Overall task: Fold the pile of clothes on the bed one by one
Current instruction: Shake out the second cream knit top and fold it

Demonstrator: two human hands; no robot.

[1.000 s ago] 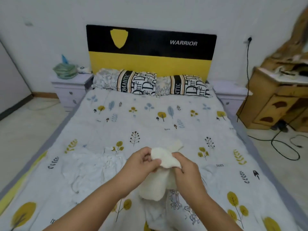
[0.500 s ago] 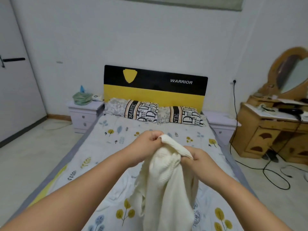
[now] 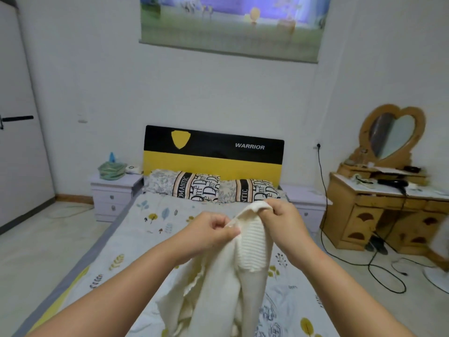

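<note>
You held a cream knitted sweater up in the air over the foot half of the bed, its ribbed band at the top and the rest hanging in loose, bunched folds toward the bottom of the view. Your left hand pinched the band's near edge between thumb and curled fingers, and your right hand gripped the far end of the same band, a little higher and closer to the pillows. The two hands were close together, so the sweater hung narrow and twisted rather than spread flat. That looked like the risk from here: with both grips on one short stretch of band, the body and sleeves could stay tangled, and laying it on the bed that way would likely leave creases or a lopsided fold. A soft knit also stretches under its own weight, so a pinch this small might slip or pull the band out of shape. I could not tell from this view where the sleeves were, nor whether other clothes lay on the bed below your arms. Beyond the bed stood the black and yellow headboard, a white nightstand on the bed's left side, and a wooden dresser with a heart-shaped mirror on its right.
</note>
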